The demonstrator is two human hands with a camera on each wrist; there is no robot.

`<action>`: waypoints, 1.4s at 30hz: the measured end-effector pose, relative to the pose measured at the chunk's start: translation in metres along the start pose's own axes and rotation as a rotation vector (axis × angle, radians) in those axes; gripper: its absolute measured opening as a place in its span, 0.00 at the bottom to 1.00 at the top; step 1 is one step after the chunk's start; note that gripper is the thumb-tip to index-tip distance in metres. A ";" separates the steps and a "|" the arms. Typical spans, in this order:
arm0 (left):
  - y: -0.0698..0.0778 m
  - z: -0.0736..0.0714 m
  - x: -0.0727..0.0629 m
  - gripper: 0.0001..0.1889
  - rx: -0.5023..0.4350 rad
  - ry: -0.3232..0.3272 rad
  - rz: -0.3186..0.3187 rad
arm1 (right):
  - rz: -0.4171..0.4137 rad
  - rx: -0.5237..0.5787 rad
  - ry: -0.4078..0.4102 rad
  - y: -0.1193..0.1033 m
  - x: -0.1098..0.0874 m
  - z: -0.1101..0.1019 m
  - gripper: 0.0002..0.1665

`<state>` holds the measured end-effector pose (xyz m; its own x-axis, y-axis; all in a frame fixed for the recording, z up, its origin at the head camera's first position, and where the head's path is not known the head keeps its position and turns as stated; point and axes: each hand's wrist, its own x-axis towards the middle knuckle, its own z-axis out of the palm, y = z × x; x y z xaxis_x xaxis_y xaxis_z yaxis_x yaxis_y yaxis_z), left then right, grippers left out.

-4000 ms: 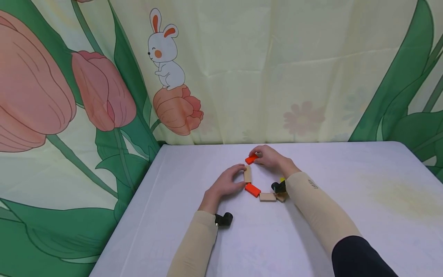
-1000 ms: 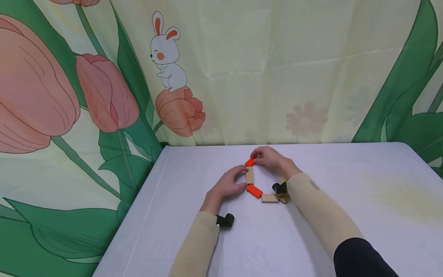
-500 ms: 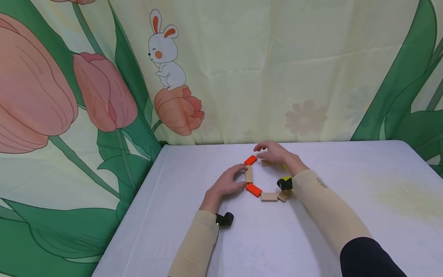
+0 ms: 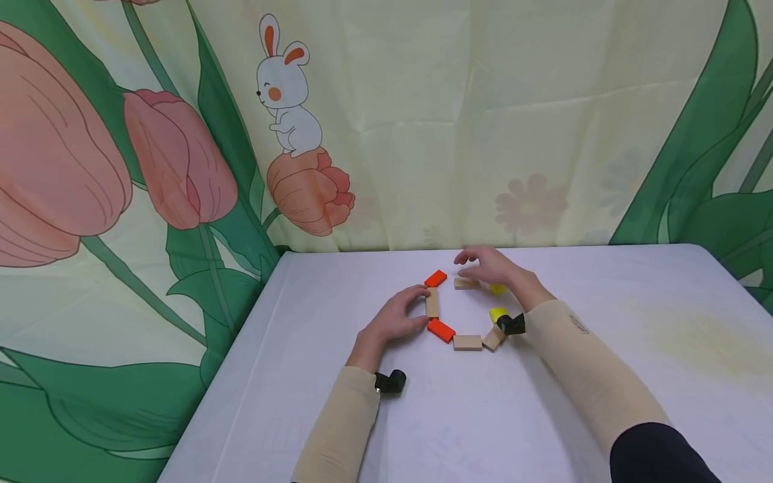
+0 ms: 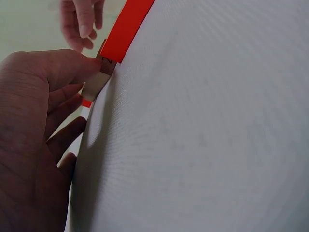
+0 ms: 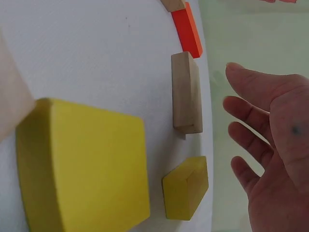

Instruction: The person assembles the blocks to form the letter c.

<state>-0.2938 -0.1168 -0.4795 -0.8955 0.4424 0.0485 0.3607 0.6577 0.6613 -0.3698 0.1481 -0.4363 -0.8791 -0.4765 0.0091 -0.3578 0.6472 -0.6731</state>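
Observation:
My left hand [image 4: 395,318] spans a plain wooden block [image 4: 432,303], with the thumb at its near end and the index finger at its far end. An orange-red block [image 4: 435,278] lies slanted at that far end, and another orange-red block [image 4: 441,330] lies slanted at the near end. My right hand [image 4: 492,266] holds nothing; its fingers are spread loosely above and behind a wooden block [image 4: 467,284] at the back. In the right wrist view that wooden block [image 6: 186,94] stands between the orange-red block [image 6: 187,33] and a yellow block [image 6: 186,191].
Along the front of the ring lie a wooden block [image 4: 468,343] and an angled wooden block [image 4: 494,338]. A yellow block [image 4: 497,314] is partly behind the right wrist camera [image 4: 512,325]. The white table [image 4: 338,288] meets a printed curtain [image 4: 410,134] at the back.
My right hand has set the far orange-red block against the wooden block's end, let go of it and drawn away to the right. My left hand has stayed in place.

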 end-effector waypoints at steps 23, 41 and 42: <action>0.000 -0.001 0.000 0.26 0.000 -0.003 -0.007 | 0.024 -0.021 -0.047 0.017 -0.018 0.005 0.19; 0.002 0.000 -0.001 0.27 0.003 -0.007 -0.028 | 0.041 -0.037 -0.060 0.014 -0.017 0.005 0.18; 0.002 0.000 -0.001 0.27 0.004 -0.007 -0.029 | 0.041 -0.037 -0.058 0.014 -0.017 0.004 0.18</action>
<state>-0.2921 -0.1163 -0.4784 -0.9038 0.4273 0.0246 0.3359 0.6725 0.6595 -0.3583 0.1630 -0.4490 -0.8737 -0.4825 -0.0615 -0.3344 0.6877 -0.6444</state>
